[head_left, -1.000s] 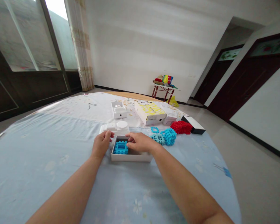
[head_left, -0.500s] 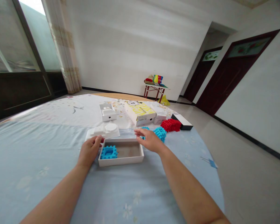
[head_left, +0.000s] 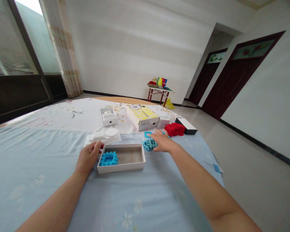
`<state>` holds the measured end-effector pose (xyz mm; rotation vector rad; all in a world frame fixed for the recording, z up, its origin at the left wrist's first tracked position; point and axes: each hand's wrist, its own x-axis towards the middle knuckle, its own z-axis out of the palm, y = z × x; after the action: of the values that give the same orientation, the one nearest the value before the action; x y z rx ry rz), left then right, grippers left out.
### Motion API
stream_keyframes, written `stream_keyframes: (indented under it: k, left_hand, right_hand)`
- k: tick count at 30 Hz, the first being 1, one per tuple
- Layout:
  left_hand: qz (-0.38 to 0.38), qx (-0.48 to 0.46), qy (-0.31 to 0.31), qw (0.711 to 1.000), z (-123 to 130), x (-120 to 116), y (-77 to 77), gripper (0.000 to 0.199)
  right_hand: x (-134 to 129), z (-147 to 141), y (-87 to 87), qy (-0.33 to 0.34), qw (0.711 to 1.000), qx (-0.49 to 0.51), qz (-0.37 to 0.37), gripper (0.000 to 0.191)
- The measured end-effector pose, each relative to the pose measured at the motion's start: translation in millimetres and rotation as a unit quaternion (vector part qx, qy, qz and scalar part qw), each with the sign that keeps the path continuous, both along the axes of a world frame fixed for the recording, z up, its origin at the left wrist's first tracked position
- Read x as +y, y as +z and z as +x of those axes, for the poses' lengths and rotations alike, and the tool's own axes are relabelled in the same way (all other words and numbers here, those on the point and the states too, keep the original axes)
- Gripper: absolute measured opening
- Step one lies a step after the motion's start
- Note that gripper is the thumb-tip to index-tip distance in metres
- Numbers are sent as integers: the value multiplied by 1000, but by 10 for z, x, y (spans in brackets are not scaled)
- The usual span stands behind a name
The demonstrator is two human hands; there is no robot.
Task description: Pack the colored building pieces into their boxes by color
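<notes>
A shallow white box (head_left: 120,167) with a grey-brown floor lies before me. At its left end sits a blue toothed square block (head_left: 109,159). My left hand (head_left: 89,158) is closed at the box's left wall, its fingertips by the far left corner. To the right of the box, my right hand (head_left: 161,141) is bent around a clump of blue interlocking blocks (head_left: 149,145), partly covering it. Behind that hand lies another blue piece (head_left: 148,134), and a clump of red blocks (head_left: 174,129) is farther right.
A white moulded tray (head_left: 103,136) lies beyond the box. Farther back are an open white box (head_left: 108,117), a yellow-and-white carton (head_left: 142,116) and a small white box (head_left: 163,120). A black-and-white box (head_left: 186,125) stands near the round table's right edge, behind the red blocks.
My right hand has moved right from the box's far corner onto the blue clump, which has shifted left and nearer. My left hand stays beside the box. The view has turned slightly.
</notes>
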<state>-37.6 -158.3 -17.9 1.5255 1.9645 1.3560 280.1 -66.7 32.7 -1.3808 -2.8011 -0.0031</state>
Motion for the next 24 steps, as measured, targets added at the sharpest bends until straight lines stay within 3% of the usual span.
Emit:
stream_keyframes:
  k: [10,16,24]
  left_hand:
    - [-9,7,1,1000,6,-18,17,42]
    - [-3,12,-2,1000,24,-21,34,42]
    - [10,-4,-4,1000,29,-24,9,42]
  right_hand:
    - [131,-130,-37,16,994,-103,20,67]
    - [86,-162,-16,18,991,-132,25,70]
    - [21,-161,194,-6,993,-110,33,77]
